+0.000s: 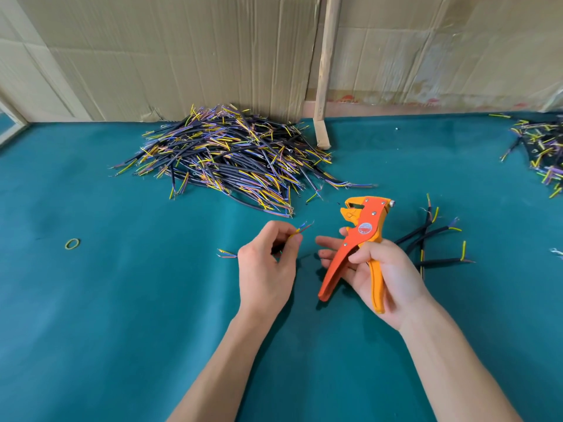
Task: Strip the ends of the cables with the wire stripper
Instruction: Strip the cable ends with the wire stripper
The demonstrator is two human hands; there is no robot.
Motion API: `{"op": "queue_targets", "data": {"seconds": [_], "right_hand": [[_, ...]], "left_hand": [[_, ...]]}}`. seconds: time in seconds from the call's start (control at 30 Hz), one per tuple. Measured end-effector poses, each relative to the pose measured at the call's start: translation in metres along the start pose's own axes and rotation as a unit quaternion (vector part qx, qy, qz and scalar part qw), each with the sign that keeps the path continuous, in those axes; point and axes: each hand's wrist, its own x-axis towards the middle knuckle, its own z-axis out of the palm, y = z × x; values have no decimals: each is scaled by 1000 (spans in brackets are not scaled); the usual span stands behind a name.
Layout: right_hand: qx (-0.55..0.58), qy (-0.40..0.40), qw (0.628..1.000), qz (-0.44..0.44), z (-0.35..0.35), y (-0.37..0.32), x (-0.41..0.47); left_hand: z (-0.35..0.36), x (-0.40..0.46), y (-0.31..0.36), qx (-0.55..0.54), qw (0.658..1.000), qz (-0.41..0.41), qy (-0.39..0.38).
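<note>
The wire stripper (362, 236) lies in the right hand (380, 269), thumb curled over its spread handles; it looks rigid and light, best squeezed low on both handles. The left hand (266, 263) pinches a limp, thin cable (300, 230) just behind its coloured cores.

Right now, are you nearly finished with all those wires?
Hard to tell. The left hand pinches one cable with bare coloured ends, the right hand holds the wire stripper, not yet on it. Which of the big pile and few cables is finished, I cannot tell.
</note>
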Motion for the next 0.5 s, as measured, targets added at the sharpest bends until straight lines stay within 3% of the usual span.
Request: {"op": "queue_targets", "data": {"seconds": [0.13, 0.3, 0.5], "right_hand": [[-20, -25, 998, 47, 1, -1, -4], [-74, -122, 981, 129, 7, 1, -13], [-109, -140, 976, 129, 11, 5, -16]], "left_hand": [[-3, 1, 0, -27, 999, -36, 21], [-4, 1, 0, -30, 998, -43, 36], [-6, 4, -1, -39, 998, -42, 40]]}}
